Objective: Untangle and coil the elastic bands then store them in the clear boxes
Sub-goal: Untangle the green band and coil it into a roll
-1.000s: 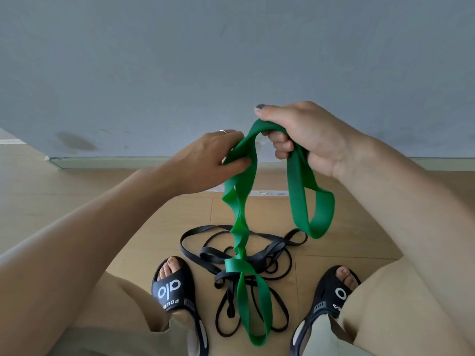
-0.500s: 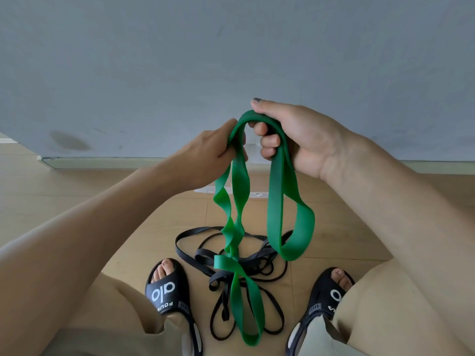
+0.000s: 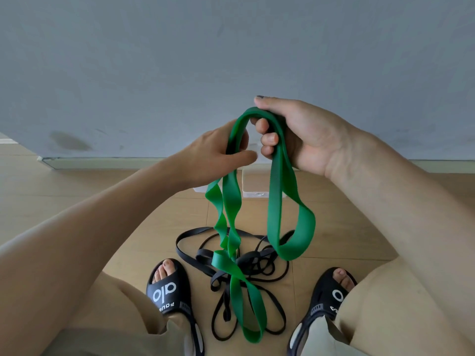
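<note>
Green band (image 3: 276, 201) now gathered higher vs. 1 s ago; gripped by curled right hand (image 3: 305, 134), pinched by left hand (image 3: 218, 152). Still knotted w/ black bands (image 3: 246, 263); coiling only begun.

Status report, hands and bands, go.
Left hand and right hand both grip green band. Its lower end tangled in black bands on floor.

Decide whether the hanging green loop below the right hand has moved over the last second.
Yes. The green loop now hangs lower and further left, judged against the black bands lying on the floor.
</note>
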Motion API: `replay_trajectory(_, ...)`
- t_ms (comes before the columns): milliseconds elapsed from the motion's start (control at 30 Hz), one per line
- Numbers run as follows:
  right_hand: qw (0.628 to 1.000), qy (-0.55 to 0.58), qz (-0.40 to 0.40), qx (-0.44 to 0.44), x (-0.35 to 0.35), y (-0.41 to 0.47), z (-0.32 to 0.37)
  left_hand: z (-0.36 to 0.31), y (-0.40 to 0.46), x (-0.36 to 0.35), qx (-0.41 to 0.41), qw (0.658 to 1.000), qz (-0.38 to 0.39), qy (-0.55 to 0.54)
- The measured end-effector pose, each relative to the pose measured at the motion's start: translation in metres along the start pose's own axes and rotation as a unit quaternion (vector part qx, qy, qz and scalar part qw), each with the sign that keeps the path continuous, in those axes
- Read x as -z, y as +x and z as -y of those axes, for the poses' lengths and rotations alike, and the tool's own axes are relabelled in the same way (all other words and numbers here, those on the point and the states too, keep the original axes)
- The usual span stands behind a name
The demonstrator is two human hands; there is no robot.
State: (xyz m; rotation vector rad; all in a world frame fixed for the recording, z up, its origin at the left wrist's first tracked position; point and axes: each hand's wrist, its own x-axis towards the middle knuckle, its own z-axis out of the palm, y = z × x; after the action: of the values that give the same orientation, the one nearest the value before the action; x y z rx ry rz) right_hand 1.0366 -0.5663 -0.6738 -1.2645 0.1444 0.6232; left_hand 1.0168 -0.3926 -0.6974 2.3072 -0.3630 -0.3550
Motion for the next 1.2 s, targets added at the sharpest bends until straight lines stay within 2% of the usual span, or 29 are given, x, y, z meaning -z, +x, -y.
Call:
replay_trajectory(67, 0.998, -0.066, 0.010, 0.010, 0.004, -0.001, 0.003, 0.004, 0.001, 0.003, 0.007, 1.000, 0.004, 0.005)
replay_trajectory(133, 0.982, -0.186, -0.006, 0.024, 0.010, -0.001, 0.005, 0.008, 0.000, 0.005, 0.025, 0.999, 0.012, -0.023)
replay_trajectory(233, 0.921, -0.384, -0.043, 0.058, 0.012, 0.002, 0.002, 0.007, 0.000, 0.002, 0.024, 0.999, 0.021, -0.017)
replay_trajectory(433, 0.865, -0.486, -0.054, 0.112, 0.001, 0.007, -0.013, 0.004, 0.003, -0.004, 0.011, 0.997, 0.025, 0.077)
replay_trajectory(533, 0.874, -0.474, -0.041, 0.101, 0.000, 0.009, -0.015, 0.007, 0.004, 0.000, 0.003, 0.997, 0.039, 0.064)
replay_trajectory(667, 0.931, -0.354, -0.024, 0.085, -0.001, 0.008, -0.016, 0.014, 0.000, 0.002, 0.000, 0.995, 0.082, 0.059)
replay_trajectory(733, 0.945, -0.315, -0.027, 0.083, 0.002, 0.008, -0.015, 0.018, -0.002, 0.003, 0.005, 0.996, 0.084, 0.042)
replay_trajectory(833, 0.939, -0.335, -0.007, 0.082, 0.007, 0.005, -0.011, 0.020, -0.005, 0.006, 0.017, 0.996, 0.085, 0.038)
replay_trajectory(900, 0.922, -0.378, 0.038, 0.070, 0.010, 0.000, -0.006, 0.020, -0.004, 0.010, 0.023, 0.993, 0.093, 0.067)
replay_trajectory(967, 0.884, -0.457, 0.076, 0.065, 0.012, -0.006, -0.003, 0.021, -0.003, 0.016, 0.031, 0.992, 0.095, 0.076)
replay_trajectory(1033, 0.850, -0.515, 0.072, 0.087, 0.014, -0.007, -0.003, 0.021, -0.004, 0.023, 0.038, 0.992, 0.099, 0.072)
replay_trajectory(1067, 0.847, -0.519, 0.066, 0.099, 0.014, -0.006, -0.003, 0.021, -0.005, 0.026, 0.041, 0.990, 0.111, 0.070)
replay_trajectory(1200, 0.872, -0.474, 0.083, 0.089, 0.017, -0.005, -0.004, 0.019, -0.011, 0.030, 0.046, 0.985, 0.165, 0.031)
